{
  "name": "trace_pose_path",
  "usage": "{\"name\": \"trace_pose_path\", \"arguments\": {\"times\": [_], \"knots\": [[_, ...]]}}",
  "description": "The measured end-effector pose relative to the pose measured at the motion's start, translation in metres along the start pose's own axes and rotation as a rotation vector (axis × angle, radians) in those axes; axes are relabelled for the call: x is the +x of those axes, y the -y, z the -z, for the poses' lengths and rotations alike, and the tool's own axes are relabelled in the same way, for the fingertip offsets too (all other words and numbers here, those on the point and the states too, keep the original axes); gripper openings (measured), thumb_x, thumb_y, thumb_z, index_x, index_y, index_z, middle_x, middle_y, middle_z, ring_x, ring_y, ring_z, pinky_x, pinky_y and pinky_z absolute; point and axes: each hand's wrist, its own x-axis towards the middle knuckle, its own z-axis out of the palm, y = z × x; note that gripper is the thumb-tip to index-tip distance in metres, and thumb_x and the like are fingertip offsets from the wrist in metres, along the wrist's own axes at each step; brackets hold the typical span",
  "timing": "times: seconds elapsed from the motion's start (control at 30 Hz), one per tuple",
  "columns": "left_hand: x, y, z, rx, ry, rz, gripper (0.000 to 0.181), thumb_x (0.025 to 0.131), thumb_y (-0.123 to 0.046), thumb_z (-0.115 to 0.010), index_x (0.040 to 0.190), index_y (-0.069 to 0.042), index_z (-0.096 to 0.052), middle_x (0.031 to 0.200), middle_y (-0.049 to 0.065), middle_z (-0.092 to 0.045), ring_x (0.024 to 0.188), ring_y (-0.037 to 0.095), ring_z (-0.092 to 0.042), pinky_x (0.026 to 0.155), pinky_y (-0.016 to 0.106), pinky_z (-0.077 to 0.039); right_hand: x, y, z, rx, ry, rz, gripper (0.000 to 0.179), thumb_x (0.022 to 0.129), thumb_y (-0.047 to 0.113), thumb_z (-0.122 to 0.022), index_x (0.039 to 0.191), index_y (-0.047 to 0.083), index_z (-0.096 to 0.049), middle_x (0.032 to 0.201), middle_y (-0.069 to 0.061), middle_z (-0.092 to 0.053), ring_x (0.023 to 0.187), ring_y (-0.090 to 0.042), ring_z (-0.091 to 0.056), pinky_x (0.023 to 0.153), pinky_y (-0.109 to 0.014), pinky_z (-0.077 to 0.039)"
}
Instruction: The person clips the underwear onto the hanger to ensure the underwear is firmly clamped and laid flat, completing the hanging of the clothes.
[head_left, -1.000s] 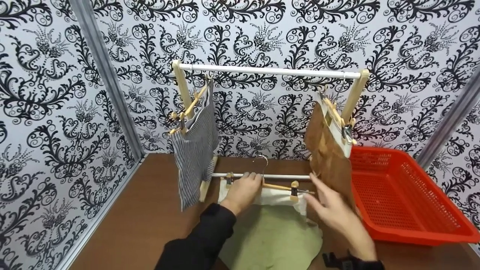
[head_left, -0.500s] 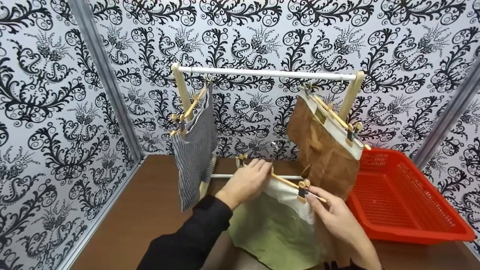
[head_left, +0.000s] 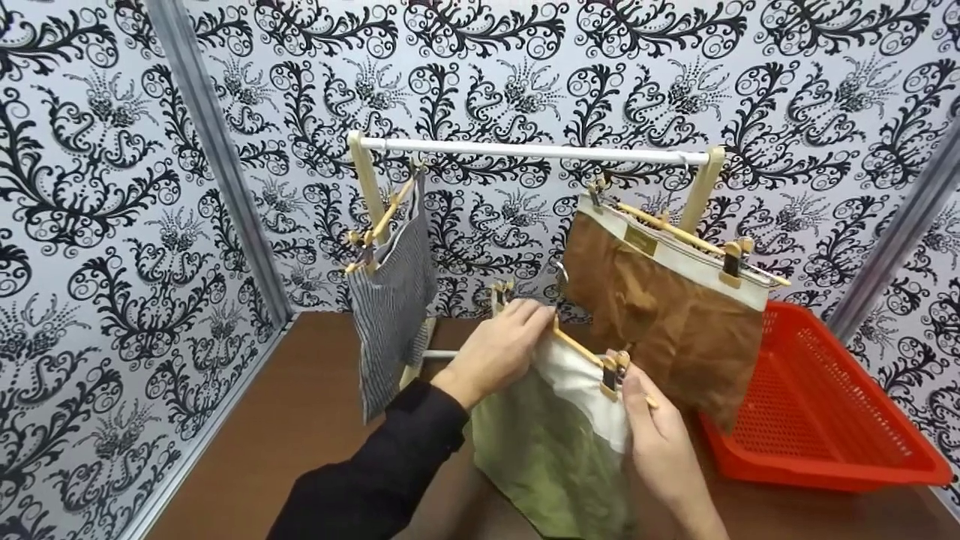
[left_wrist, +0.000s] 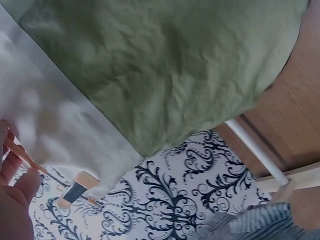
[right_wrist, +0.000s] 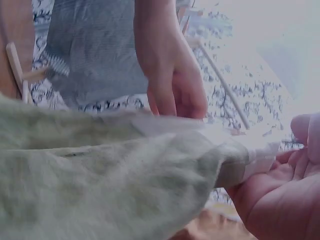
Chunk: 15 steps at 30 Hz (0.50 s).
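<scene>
My left hand (head_left: 499, 349) grips the wooden bar of a clip hanger (head_left: 576, 347) near its middle, with the metal hook rising beside it. A green garment (head_left: 551, 457) with a white waistband hangs from the hanger's two clips. At the hanger's right end my right hand (head_left: 664, 442) pinches it by the black-and-wood clip (head_left: 611, 376), thumb towards me. In the left wrist view the far clip (left_wrist: 77, 190) bites the waistband, and the left fingers (left_wrist: 10, 165) curl on the bar. The right fingertips are partly hidden behind the clip.
A small rack with a white top rail (head_left: 525, 150) stands behind. From it hang a striped garment (head_left: 394, 322) at left and a brown garment (head_left: 660, 322) at right, close beside my right hand. A red plastic basket (head_left: 832, 474) sits at the table's right.
My right hand has come to the hanger's right end and taken hold of it. The hanger and green garment have lifted and tilted. The brown garment has swung round to face me.
</scene>
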Motion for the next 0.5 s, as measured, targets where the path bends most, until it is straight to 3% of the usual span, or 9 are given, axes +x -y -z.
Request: {"name": "trace_pose_path", "arguments": {"times": [0.07, 0.13, 0.17, 0.2, 0.3, 0.37, 0.4, 0.43, 0.5], "knots": [[0.005, -0.002, 0.0, -0.079, -0.05, 0.041, 0.029, 0.098, 0.001, -0.053, 0.125, -0.004, -0.062, 0.123, 0.01, -0.064, 0.115, 0.024, -0.061, 0.099, 0.029, -0.05, 0.0, 0.002, -0.006, 0.006, -0.055, 0.011, 0.043, 0.111, 0.015, -0.037, 0.146, -0.007, -0.046, 0.147, -0.014, -0.052, 0.134, -0.002, -0.046, 0.107, -0.014, -0.034], [0.012, -0.006, 0.001, -0.215, -0.094, 0.129, 0.03, 0.099, -0.002, -0.058, 0.129, -0.004, -0.063, 0.13, 0.013, -0.062, 0.117, 0.025, -0.062, 0.1, 0.028, -0.049, 0.0, 0.005, -0.014, 0.008, -0.142, 0.029, 0.041, 0.111, 0.015, -0.038, 0.146, -0.005, -0.048, 0.146, -0.011, -0.055, 0.134, -0.004, -0.047, 0.108, -0.015, -0.035], [0.017, -0.008, 0.003, -0.3, -0.11, 0.196, 0.034, 0.099, -0.004, -0.061, 0.133, -0.004, -0.061, 0.134, 0.014, -0.059, 0.111, 0.026, -0.064, 0.097, 0.028, -0.051, 0.001, 0.006, -0.019, 0.012, -0.195, 0.043, 0.041, 0.111, 0.014, -0.039, 0.145, -0.004, -0.05, 0.144, -0.009, -0.056, 0.133, -0.005, -0.049, 0.107, -0.016, -0.036], [0.022, -0.012, 0.005, -0.4, -0.122, 0.283, 0.041, 0.098, -0.005, -0.063, 0.139, -0.006, -0.058, 0.142, 0.016, -0.055, 0.118, 0.027, -0.062, 0.101, 0.029, -0.048, 0.002, 0.007, -0.023, 0.026, -0.247, 0.056, 0.04, 0.111, 0.014, -0.04, 0.145, -0.004, -0.05, 0.143, -0.008, -0.058, 0.132, -0.006, -0.051, 0.107, -0.017, -0.037], [0.036, -0.026, 0.013, -0.829, -0.199, 0.59, 0.061, 0.099, -0.006, -0.063, 0.155, -0.012, -0.04, 0.155, 0.013, -0.044, 0.127, 0.024, -0.058, 0.103, 0.03, -0.047, 0.005, 0.013, -0.037, 0.082, -0.355, 0.13, 0.04, 0.11, 0.012, -0.04, 0.145, -0.004, -0.05, 0.139, -0.009, -0.061, 0.129, -0.009, -0.055, 0.107, -0.021, -0.04], [0.043, -0.034, 0.017, -1.068, -0.273, 0.769, 0.06, 0.102, -0.011, -0.058, 0.158, -0.011, -0.034, 0.155, 0.011, -0.044, 0.129, 0.021, -0.055, 0.105, 0.03, -0.045, 0.008, 0.017, -0.044, 0.125, -0.382, 0.171, 0.04, 0.11, 0.011, -0.04, 0.146, -0.004, -0.049, 0.139, -0.01, -0.061, 0.13, -0.013, -0.055, 0.107, -0.023, -0.04], [0.046, -0.037, 0.019, -1.161, -0.301, 0.841, 0.059, 0.104, -0.015, -0.056, 0.158, -0.011, -0.032, 0.156, 0.009, -0.043, 0.137, 0.019, -0.048, 0.111, 0.029, -0.038, 0.01, 0.019, -0.047, 0.147, -0.384, 0.182, 0.04, 0.11, 0.011, -0.04, 0.147, -0.002, -0.048, 0.139, -0.01, -0.061, 0.131, -0.014, -0.055, 0.108, -0.024, -0.04], [0.049, -0.039, 0.021, -1.24, -0.324, 0.89, 0.057, 0.106, -0.018, -0.053, 0.158, -0.01, -0.031, 0.153, 0.01, -0.047, 0.132, 0.019, -0.053, 0.108, 0.03, -0.042, 0.012, 0.02, -0.049, 0.164, -0.381, 0.189, 0.041, 0.11, 0.011, -0.04, 0.148, -0.001, -0.048, 0.14, -0.009, -0.06, 0.132, -0.016, -0.054, 0.108, -0.025, -0.04], [0.054, -0.039, 0.023, -1.309, -0.335, 0.929, 0.053, 0.108, -0.024, -0.05, 0.156, -0.008, -0.035, 0.151, 0.01, -0.05, 0.126, 0.021, -0.057, 0.107, 0.031, -0.043, 0.017, 0.024, -0.053, 0.172, -0.373, 0.189, 0.041, 0.11, 0.013, -0.041, 0.149, 0.002, -0.048, 0.143, -0.007, -0.058, 0.134, -0.017, -0.052, 0.109, -0.026, -0.039]]}}
